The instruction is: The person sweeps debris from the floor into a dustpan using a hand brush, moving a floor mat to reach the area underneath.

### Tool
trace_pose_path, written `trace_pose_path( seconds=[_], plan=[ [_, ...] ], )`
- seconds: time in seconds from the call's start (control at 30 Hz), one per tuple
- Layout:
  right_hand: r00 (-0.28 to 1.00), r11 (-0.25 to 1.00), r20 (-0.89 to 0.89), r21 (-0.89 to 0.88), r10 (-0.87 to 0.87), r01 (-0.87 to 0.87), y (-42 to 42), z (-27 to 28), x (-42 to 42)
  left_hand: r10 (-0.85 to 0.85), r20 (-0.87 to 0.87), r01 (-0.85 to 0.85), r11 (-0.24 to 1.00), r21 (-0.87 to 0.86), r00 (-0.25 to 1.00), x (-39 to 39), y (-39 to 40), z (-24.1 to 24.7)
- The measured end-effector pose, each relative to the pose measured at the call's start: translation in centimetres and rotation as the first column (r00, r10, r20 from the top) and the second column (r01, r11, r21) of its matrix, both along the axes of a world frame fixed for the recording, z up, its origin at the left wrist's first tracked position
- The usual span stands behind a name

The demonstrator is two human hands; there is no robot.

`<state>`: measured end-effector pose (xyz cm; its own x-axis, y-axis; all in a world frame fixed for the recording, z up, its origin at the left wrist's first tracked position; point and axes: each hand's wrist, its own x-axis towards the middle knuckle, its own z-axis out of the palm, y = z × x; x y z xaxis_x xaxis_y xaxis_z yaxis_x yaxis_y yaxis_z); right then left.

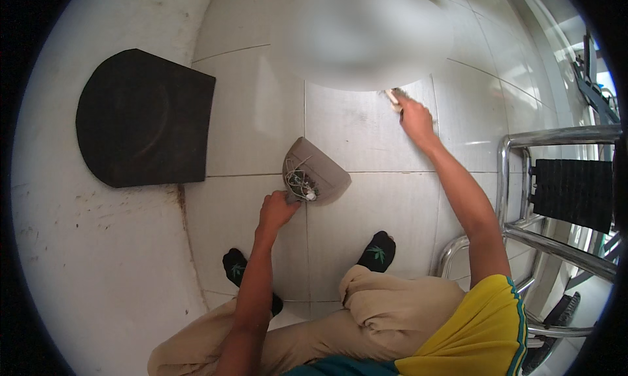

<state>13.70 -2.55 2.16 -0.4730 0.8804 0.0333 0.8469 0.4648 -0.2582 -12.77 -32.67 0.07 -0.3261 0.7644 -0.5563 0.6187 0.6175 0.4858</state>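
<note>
My left hand (278, 210) grips the handle of a grey-brown plastic dustpan (329, 175) resting on the tiled floor. Inside the pan, towards its handle, lie tangled pale string, dark debris (303, 182) and a small white scrap. Farther forward and to the right, my right hand (417, 120) is closed around a hand brush (392, 97) with a pale body, held low at the floor. Part of the brush is covered by my fingers, and a blurred oval hides what lies just beyond it. Between brush and pan, faint grey dirt (362, 120) marks a tile.
On the left, a black D-shaped panel (147, 120) is set against the stained white wall (98, 258). A chrome metal frame (503, 179) with a black ribbed part (571, 194) stands close to my right arm. My feet in black footwear (378, 252) are behind the dustpan.
</note>
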Motion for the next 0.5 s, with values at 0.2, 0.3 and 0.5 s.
trace_pose_path(
  seconds=[0.2,0.3,0.5],
  plan=[
    [0.933,0.865,-0.134,-0.348,0.335,-0.361,-9.9,2.5,-4.1,0.025,-0.015,-0.027,0.991,-0.131,1.0,-0.1,1.1,1.0],
    [0.95,0.903,-0.271,-0.35,0.158,-0.25,-9.3,3.3,-4.6,0.019,-0.004,-0.019,0.993,-0.119,1.0,-0.1,1.2,1.0],
    [0.976,0.952,0.039,-0.229,0.216,-0.202,-9.8,0.9,-3.5,0.038,0.014,-0.036,0.994,-0.108,0.999,0.3,1.1,0.4]
  ],
)
